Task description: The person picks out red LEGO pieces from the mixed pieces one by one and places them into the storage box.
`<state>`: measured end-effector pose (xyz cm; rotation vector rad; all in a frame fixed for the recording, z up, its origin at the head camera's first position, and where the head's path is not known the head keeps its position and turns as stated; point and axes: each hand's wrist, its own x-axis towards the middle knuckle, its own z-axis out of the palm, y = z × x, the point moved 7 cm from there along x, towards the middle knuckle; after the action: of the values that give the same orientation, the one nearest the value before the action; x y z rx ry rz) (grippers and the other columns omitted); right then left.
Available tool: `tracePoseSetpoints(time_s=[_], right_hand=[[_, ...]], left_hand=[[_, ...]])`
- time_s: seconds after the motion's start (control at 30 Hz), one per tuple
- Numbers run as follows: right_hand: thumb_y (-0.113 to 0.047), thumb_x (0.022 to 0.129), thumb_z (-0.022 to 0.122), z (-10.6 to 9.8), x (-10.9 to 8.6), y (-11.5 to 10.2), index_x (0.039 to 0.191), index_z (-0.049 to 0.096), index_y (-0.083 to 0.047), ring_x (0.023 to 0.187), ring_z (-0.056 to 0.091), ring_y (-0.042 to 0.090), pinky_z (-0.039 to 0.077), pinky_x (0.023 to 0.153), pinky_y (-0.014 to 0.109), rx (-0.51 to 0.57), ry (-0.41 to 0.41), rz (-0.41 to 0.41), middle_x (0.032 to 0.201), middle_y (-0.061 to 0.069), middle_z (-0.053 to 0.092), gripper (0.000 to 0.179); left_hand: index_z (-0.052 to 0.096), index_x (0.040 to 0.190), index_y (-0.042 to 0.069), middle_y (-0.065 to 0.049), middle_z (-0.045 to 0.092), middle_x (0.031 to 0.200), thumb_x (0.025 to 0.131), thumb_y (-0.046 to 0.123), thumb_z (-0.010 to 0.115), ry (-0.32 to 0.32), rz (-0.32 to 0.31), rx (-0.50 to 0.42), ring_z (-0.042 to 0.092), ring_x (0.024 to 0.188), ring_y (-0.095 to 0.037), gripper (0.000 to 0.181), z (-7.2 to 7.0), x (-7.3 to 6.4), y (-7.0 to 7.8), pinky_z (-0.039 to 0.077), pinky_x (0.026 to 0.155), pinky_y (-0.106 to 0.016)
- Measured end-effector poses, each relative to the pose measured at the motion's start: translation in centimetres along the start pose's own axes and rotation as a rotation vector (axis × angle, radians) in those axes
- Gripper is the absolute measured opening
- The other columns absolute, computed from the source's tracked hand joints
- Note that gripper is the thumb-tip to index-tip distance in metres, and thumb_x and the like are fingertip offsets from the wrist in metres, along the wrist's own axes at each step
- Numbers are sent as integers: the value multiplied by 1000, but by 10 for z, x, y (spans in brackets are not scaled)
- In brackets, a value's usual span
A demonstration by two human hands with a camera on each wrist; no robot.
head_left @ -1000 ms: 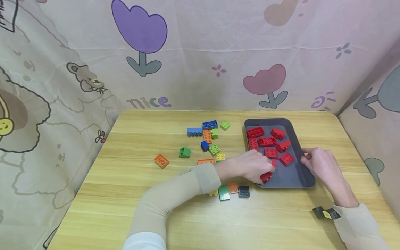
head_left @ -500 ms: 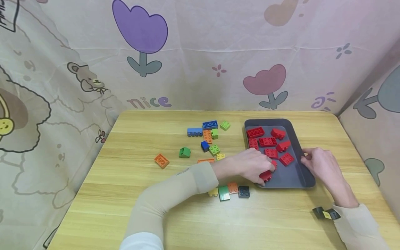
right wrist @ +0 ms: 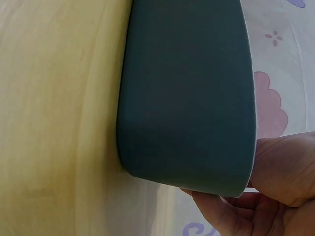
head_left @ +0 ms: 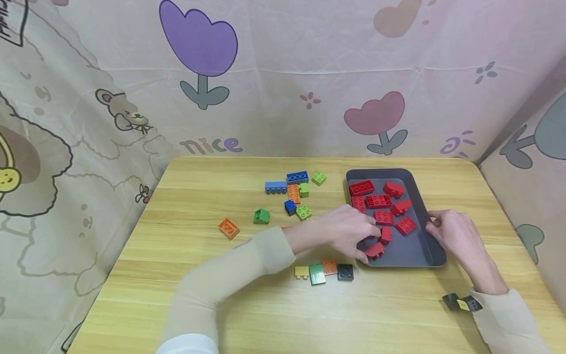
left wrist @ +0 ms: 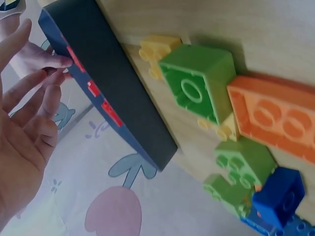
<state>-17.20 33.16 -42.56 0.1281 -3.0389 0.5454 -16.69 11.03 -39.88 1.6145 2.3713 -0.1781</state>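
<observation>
My left hand (head_left: 347, 228) hovers at the near left side of the dark grey tray (head_left: 420, 253), its fingers loosely bent over the rim. Below its fingertips lie a red sloped brick (head_left: 375, 250) and a small red brick (head_left: 385, 235); another red piece is partly hidden by the fingers. In the left wrist view the left hand (left wrist: 24, 140) shows its palm and bent fingers with nothing gripped. My right hand (head_left: 457, 241) holds the tray's right rim, and the right wrist view shows its thumb and fingers (right wrist: 216, 211) pinching the wall's edge.
Several red bricks (head_left: 383, 218) fill the tray's left and back part. Left of it lie blue bricks (head_left: 297, 177), green bricks (head_left: 261, 216) and orange bricks (head_left: 229, 228). A black brick (head_left: 345, 272) and a dark green one (head_left: 317, 274) sit near the tray's front left corner.
My left hand has drawn back to the left from the red bricks at the tray's near side, which show more fully. The right hand has stayed on the rim.
</observation>
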Motion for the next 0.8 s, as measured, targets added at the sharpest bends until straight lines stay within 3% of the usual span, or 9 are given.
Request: tracePoseSetpoints(time_s=[0.13,0.33,0.4,0.53,0.63,0.8], right_hand=[[-3,86,67,0,0,0,114,69,19,59,64,25,39,52,34,0,13,-6,85,28,76,36],[-1,84,67,0,-1,0,112,69,19,58,65,26,39,52,34,0,35,-21,82,27,76,35],[-1,84,67,0,-1,0,113,69,19,58,65,26,39,52,34,1,32,-17,83,27,76,35],[-1,84,67,0,-1,0,113,69,19,59,66,28,40,52,35,1,29,-15,83,27,76,35],[-2,84,67,0,0,-1,113,70,19,62,69,33,42,53,38,-1,28,-22,83,27,77,35],[-2,85,68,0,0,-2,113,70,19,66,71,38,45,54,42,-3,31,-30,84,27,77,35]], left_hand=[[60,149,25,4,65,147,92,65,71,-2,-3,0,67,114,-7,70,-3,-9,-5,51,82,-18],[59,150,23,-2,62,153,92,64,72,33,-25,-15,74,115,-14,73,-3,-27,-13,50,69,-20],[59,150,22,-3,62,153,92,64,72,45,-31,-28,72,122,-17,72,-3,-33,-16,53,76,-20],[59,150,21,-3,60,156,92,63,72,64,-51,-52,63,138,-19,73,-1,-46,-22,56,101,-26],[60,149,20,-1,63,152,92,62,74,87,-69,-89,64,137,-17,73,0,-57,-26,56,102,-27],[64,146,19,-1,69,143,91,63,74,162,-92,-121,71,125,-16,71,4,-75,-34,59,90,-25]])
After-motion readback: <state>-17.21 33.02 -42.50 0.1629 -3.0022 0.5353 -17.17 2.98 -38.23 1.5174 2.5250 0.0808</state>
